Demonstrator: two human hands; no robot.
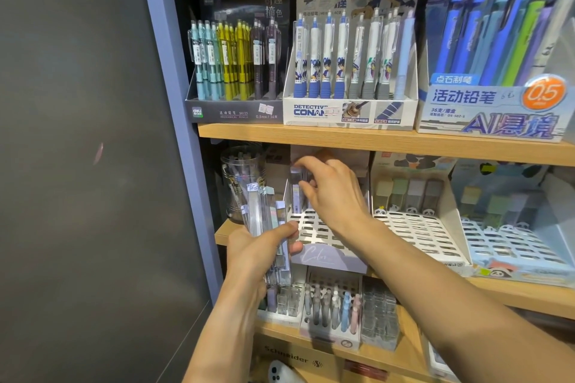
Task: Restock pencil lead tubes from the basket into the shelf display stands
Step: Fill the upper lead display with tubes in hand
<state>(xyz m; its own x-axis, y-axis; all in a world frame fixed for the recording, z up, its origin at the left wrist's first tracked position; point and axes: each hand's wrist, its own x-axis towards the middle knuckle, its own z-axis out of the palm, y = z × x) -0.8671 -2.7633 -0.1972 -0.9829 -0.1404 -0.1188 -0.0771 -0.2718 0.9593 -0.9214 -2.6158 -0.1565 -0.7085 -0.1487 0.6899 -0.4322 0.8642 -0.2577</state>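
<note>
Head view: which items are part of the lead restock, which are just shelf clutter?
In the job:
- left hand gripping a bundle of lead tubes
- right hand pinching one tube at the back of the white slotted stand

Not in the job:
- Conan pencil box
- dark pencil box
- clear jar
- panda stand

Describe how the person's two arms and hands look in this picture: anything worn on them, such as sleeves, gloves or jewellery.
Both the left hand and the right hand are bare: no gloves, rings, watch or bracelet show. Both forearms are uncovered right to the picture's edge, so no sleeve is visible.
</note>
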